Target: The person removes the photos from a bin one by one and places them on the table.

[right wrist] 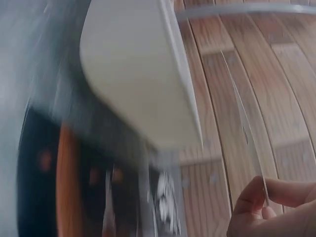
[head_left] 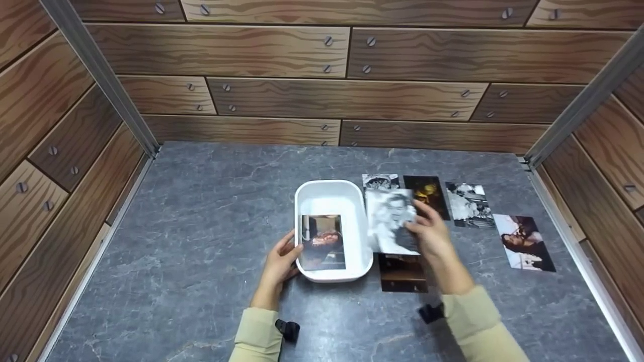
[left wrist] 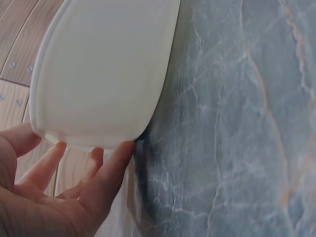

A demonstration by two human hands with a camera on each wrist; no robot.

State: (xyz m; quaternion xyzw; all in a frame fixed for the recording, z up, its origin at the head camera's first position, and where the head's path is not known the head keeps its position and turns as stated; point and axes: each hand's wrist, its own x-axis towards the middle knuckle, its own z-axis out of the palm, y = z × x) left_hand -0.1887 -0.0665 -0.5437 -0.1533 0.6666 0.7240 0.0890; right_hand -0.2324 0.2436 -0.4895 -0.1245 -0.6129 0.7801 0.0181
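A white tray is steadied on the grey worktop by the left hand, its fingers loosely spread against the near corner. One photo is already laid inside the tray. A black-and-white photo is pinched at its edge by the right hand, just right of the tray. Five more photos are seen on the worktop: three in a row behind, one far right, one partly under the wrist. The sorting is judged barely begun. Open worktop is left to the left and front; wooden walls close three sides
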